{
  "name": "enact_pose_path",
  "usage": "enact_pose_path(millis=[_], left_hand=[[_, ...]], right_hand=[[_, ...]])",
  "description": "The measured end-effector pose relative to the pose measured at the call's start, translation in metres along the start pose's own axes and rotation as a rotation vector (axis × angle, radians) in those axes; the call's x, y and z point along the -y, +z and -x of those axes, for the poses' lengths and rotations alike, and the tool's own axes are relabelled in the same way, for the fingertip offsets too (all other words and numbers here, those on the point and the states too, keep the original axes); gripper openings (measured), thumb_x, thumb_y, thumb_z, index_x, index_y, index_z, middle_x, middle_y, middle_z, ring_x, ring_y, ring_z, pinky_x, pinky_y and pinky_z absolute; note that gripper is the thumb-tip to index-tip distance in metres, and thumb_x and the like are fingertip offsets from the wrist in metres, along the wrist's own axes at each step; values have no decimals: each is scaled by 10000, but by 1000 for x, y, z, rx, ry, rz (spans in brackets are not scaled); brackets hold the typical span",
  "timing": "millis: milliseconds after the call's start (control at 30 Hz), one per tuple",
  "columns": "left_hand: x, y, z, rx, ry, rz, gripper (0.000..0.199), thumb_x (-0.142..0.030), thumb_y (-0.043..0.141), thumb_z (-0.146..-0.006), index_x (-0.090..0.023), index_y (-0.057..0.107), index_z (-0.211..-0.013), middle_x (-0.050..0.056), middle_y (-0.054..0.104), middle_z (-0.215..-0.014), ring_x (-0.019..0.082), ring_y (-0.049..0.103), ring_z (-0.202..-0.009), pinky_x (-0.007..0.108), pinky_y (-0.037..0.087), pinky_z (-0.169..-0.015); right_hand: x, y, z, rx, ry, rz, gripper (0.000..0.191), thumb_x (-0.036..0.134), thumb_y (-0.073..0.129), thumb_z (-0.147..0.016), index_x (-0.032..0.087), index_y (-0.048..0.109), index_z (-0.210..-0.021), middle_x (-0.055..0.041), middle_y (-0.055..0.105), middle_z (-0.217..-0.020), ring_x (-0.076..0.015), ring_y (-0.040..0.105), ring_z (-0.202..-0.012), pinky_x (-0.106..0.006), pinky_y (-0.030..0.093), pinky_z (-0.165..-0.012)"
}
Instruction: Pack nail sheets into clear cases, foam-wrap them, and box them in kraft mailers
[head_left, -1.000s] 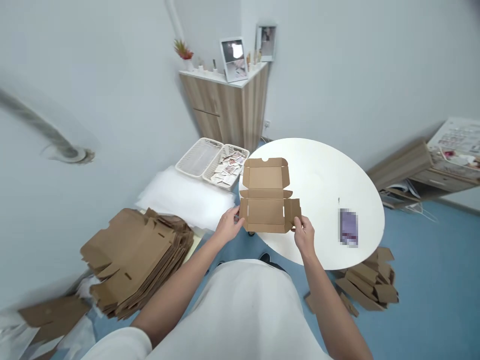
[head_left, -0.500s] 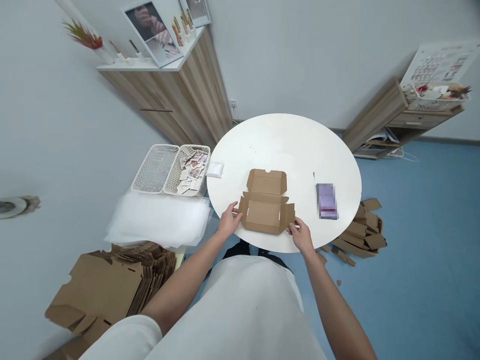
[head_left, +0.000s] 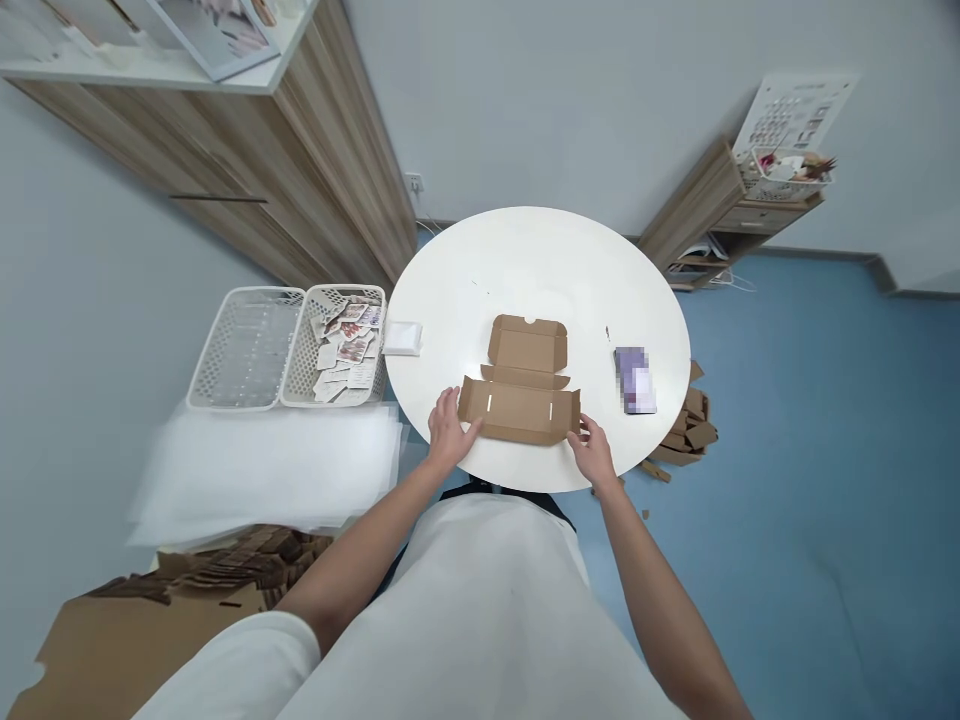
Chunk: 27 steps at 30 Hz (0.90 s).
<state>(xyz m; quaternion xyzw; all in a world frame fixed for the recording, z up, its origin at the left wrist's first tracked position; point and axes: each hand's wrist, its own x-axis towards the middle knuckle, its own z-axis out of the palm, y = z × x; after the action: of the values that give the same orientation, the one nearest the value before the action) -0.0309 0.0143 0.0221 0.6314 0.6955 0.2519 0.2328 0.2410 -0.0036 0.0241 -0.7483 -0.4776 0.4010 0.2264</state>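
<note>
An unfolded brown cardboard box (head_left: 517,410) lies near the front of the round white table (head_left: 525,250), its lid panel spread toward the far side. The short side flaps stand partly up, and two narrow slots show in the base panel. At the box's left end, my left hand (head_left: 450,428) has its fingers outside the flap and its thumb at the near corner. My right hand (head_left: 592,450) grips the flap at the opposite end, fingertips partly hidden by the cardboard. To the right lies a purple item (head_left: 635,380), blurred by pixelation.
Left of the table are a white basket of printed cards (head_left: 345,345), a basket of clear pieces (head_left: 251,350), translucent sheets (head_left: 277,460) and stacked flat cardboard (head_left: 150,640). A small white packet (head_left: 403,338) sits at the table's left edge. More cardboard (head_left: 690,430) lies on the floor at right.
The box's side flaps have been raised from a flatter position, and the slots in the base now show. Both hands stay at its ends. The camera view has shifted.
</note>
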Motion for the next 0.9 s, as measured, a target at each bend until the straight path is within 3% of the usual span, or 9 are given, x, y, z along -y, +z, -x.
enact_pose_path(millis=[67, 167, 267, 367, 500, 667, 800, 900], left_hand=[[-4, -1, 5, 22, 128, -103, 746, -399, 558, -736, -149, 196, -1339, 170, 250, -1388, 297, 175, -1306, 477, 223, -1014], [-11, 0, 9, 113, 294, -190, 811, -450, 574, -712, -127, 184, -1346, 180, 214, -1408, 304, 133, -1316, 468, 174, -1027], [-16, 2, 8, 278, 408, -271, 732, -408, 625, -678, -175, 314, -1298, 153, 328, -1363, 307, 203, -1293, 481, 130, -1032], [-19, 6, 3, 405, 466, -329, 555, -318, 630, -684, -226, 441, -1197, 117, 459, -1262, 297, 306, -1241, 512, 107, -1024], [-21, 14, -2, 437, 483, -338, 381, -210, 565, -720, -233, 502, -1095, 88, 550, -1127, 252, 454, -1105, 541, 84, -1015], [-22, 25, -2, 423, 449, -372, 359, -161, 489, -732, -214, 501, -1087, 96, 543, -1125, 232, 506, -1021, 533, 124, -1008], [-26, 30, -4, 471, 398, -423, 411, -113, 439, -726, -216, 490, -1120, 92, 549, -1121, 216, 534, -975, 515, 155, -1006], [-33, 32, -8, 483, 358, -446, 476, -144, 444, -732, -198, 436, -1205, 113, 501, -1206, 230, 491, -1074, 480, 177, -1014]], right_hand=[[3, -4, 0, 32, 2, 83, 590, 390, 464, -738, 180, 358, -1280, -126, 451, -1199, -197, 552, -909, -352, 446, -804], [10, -13, -6, 7, -20, 210, 631, 404, 476, -735, 157, 335, -1298, -150, 416, -1238, -246, 490, -1048, -385, 404, -876], [21, -23, -19, -89, -77, 291, 633, 406, 474, -739, 155, 331, -1303, -152, 398, -1270, -271, 400, -1160, -412, 341, -945], [35, -27, -36, -64, -104, 312, 610, 410, 468, -746, 162, 353, -1292, -141, 432, -1253, -262, 407, -1158, -411, 331, -955], [52, -24, -61, 16, -87, 298, 640, 432, 492, -734, 165, 346, -1297, -139, 440, -1260, -254, 405, -1166, -397, 339, -948], [61, -15, -102, 123, -48, 171, 685, 450, 528, -708, 185, 319, -1304, -123, 439, -1282, -235, 421, -1158, -369, 364, -920], [59, -6, -134, 148, 31, 32, 650, 440, 527, -711, 192, 334, -1280, -113, 517, -1194, -195, 540, -986, -325, 423, -814], [57, 2, -150, 149, 18, 19, 509, 395, 503, -729, 198, 420, -1191, -72, 604, -1012, -173, 572, -850, -307, 429, -749]])
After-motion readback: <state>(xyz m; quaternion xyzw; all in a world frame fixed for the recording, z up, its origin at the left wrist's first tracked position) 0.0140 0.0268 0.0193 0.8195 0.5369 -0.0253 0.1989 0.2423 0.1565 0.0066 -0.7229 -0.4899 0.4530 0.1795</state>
